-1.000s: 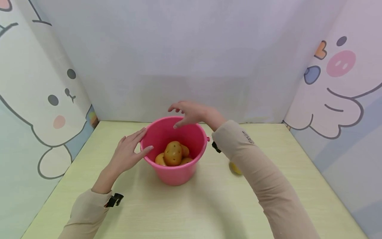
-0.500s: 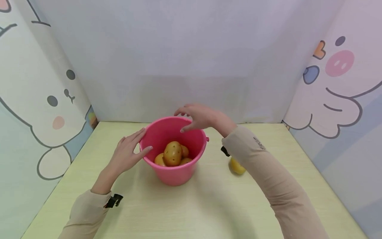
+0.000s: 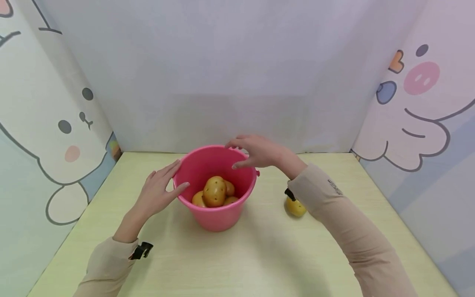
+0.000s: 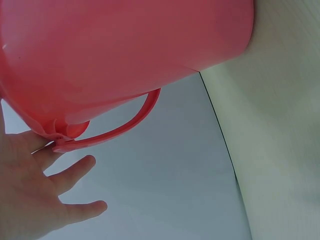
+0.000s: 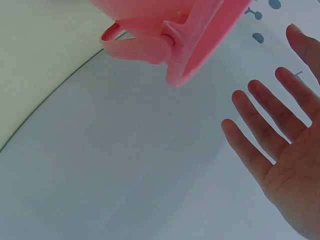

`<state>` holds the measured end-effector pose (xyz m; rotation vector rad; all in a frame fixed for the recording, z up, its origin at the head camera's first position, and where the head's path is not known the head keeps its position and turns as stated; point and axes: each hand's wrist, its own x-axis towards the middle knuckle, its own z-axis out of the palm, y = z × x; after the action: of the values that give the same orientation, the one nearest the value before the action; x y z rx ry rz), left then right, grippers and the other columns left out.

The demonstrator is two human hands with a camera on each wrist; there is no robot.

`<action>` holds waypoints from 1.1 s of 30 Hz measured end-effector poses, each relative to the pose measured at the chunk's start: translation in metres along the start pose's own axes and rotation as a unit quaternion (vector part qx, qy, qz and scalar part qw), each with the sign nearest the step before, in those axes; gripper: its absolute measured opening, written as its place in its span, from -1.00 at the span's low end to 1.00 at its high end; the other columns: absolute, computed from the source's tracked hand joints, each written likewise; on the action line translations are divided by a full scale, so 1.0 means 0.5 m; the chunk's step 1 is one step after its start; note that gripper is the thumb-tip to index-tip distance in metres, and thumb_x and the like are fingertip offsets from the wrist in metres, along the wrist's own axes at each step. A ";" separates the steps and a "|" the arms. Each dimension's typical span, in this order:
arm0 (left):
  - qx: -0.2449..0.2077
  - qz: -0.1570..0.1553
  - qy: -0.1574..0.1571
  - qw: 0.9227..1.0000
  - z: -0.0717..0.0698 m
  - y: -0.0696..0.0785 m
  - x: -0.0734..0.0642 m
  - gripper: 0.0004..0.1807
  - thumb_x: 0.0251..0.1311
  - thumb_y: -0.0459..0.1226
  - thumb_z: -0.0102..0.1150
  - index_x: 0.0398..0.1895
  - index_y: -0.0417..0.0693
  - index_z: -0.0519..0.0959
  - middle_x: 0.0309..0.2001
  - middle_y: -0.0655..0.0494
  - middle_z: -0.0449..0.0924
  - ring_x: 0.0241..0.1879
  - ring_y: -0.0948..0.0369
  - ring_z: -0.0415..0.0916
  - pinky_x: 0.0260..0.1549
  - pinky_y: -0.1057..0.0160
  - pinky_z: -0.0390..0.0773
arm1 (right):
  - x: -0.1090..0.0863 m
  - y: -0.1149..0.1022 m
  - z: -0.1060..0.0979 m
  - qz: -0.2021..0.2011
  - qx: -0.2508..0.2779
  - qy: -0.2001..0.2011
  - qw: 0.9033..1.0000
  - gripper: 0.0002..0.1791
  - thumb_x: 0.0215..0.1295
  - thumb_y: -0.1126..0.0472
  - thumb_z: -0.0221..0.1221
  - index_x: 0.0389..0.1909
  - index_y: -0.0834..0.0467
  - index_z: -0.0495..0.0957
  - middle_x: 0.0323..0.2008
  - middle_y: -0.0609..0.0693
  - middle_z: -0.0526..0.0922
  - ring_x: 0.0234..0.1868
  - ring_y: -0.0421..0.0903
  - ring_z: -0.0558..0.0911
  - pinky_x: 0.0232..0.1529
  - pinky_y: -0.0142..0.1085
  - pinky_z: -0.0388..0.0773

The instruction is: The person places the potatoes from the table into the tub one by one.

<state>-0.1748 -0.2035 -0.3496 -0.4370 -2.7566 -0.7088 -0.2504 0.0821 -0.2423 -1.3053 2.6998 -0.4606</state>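
A pink bucket (image 3: 219, 216) stands on the table with several potatoes (image 3: 214, 192) inside. My left hand (image 3: 157, 192) rests against its left rim, fingers extended along the outside and thumb reaching over the edge. In the left wrist view the left hand (image 4: 30, 185) touches the rim by the handle joint, fingers spread. Above the right back rim hovers my right hand (image 3: 259, 152), its fingers slightly bent and holding nothing. The right wrist view shows the right hand (image 5: 295, 145) apart from the bucket (image 5: 150, 15), fingers spread.
A single yellow potato (image 3: 295, 207) lies on the table (image 3: 230, 268) to the right of the bucket, partly covered by the right sleeve. A white wall (image 3: 237, 74) stands behind, and side panels (image 3: 419, 123) with cartoon animals flank the table.
My right hand has moved right across the bucket's mouth toward its right rim. More of the lone potato now shows beside the sleeve. My left hand and the bucket have stayed put.
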 end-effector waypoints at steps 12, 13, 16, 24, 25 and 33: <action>0.000 -0.003 0.000 1.000 0.000 0.003 0.000 -0.21 0.01 -0.03 0.16 0.29 -0.13 0.14 0.23 -0.13 0.16 0.15 -0.12 0.11 0.04 -0.28 -0.05 | -0.036 0.032 0.012 0.007 0.018 0.013 1.000 -0.38 -0.05 0.01 0.30 0.08 0.08 0.40 -0.04 0.00 0.45 -0.07 -0.15 0.41 -0.20 -0.26 0.48; 0.000 -0.003 0.000 1.000 0.000 0.004 -0.001 -0.21 0.01 -0.03 0.17 0.29 -0.14 0.14 0.23 -0.13 0.16 0.15 -0.12 0.11 0.04 -0.28 -0.05 | -0.038 0.036 0.014 0.007 0.019 0.015 1.000 -0.38 -0.05 0.01 0.30 0.08 0.08 0.40 -0.04 -0.01 0.46 -0.07 -0.15 0.41 -0.20 -0.27 0.47; 0.000 -0.003 0.000 1.000 -0.001 0.004 -0.001 -0.21 0.01 -0.02 0.16 0.29 -0.14 0.15 0.23 -0.13 0.16 0.15 -0.12 0.11 0.04 -0.28 -0.05 | -0.047 0.044 0.017 0.007 0.021 0.020 1.000 -0.38 -0.05 0.04 0.30 0.08 0.10 0.40 -0.05 0.00 0.46 -0.07 -0.14 0.41 -0.20 -0.25 0.47; 0.001 0.000 0.001 1.000 0.001 0.001 -0.001 -0.22 0.02 -0.02 0.15 0.29 -0.14 0.15 0.23 -0.13 0.16 0.15 -0.11 0.11 0.03 -0.28 -0.04 | -0.070 0.065 0.024 0.018 0.018 0.025 0.999 -0.41 -0.02 0.03 0.28 0.09 0.07 0.40 -0.06 -0.09 0.45 -0.07 -0.15 0.40 -0.17 -0.20 0.46; -0.001 -0.001 0.000 1.000 0.000 0.001 0.000 -0.22 0.02 -0.03 0.15 0.29 -0.13 0.15 0.23 -0.13 0.16 0.15 -0.11 0.11 0.04 -0.28 -0.05 | -0.073 0.068 0.024 0.020 0.019 0.026 0.999 -0.41 -0.02 0.01 0.27 0.09 0.07 0.40 -0.06 -0.10 0.45 -0.07 -0.15 0.39 -0.18 -0.20 0.46; -0.005 -0.009 -0.009 1.000 -0.002 0.003 -0.001 -0.22 0.06 0.02 0.10 0.30 -0.13 0.12 0.24 -0.12 0.15 0.16 -0.12 0.09 0.04 -0.27 -0.06 | -0.100 0.089 0.030 0.010 0.007 0.040 0.999 -0.44 0.02 0.02 0.25 0.09 0.04 0.40 -0.05 -0.11 0.45 -0.08 -0.17 0.41 -0.18 -0.22 0.46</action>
<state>-0.1736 -0.2031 -0.3485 -0.4236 -2.7779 -0.7258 -0.2491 0.1438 -0.2724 -1.2813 2.7659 -0.5404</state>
